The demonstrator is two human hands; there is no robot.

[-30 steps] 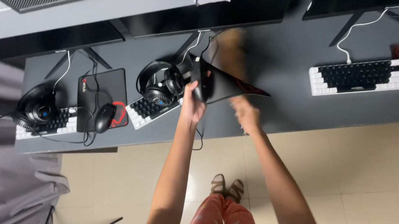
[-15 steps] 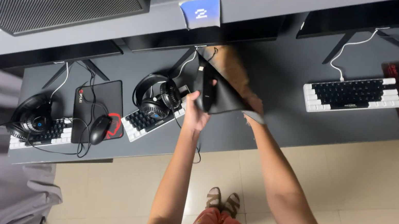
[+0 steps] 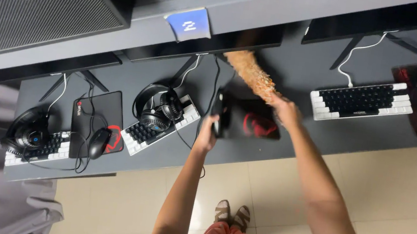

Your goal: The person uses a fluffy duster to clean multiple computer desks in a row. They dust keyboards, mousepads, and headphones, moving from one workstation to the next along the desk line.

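While the left hand (image 3: 208,128) grips a black mouse (image 3: 219,114) at frame centre, the right hand (image 3: 284,110) is closed around an orange duster (image 3: 252,72) angled over the grey desk (image 3: 302,70). Visible are three keyboards (image 3: 363,100), three headsets (image 3: 158,109), and three mouse pads (image 3: 252,124).

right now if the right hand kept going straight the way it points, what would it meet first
Probably the dark monitor at the back of the desk. The right hand holds a tan duster that points up and left toward its lower edge; depth is unclear.
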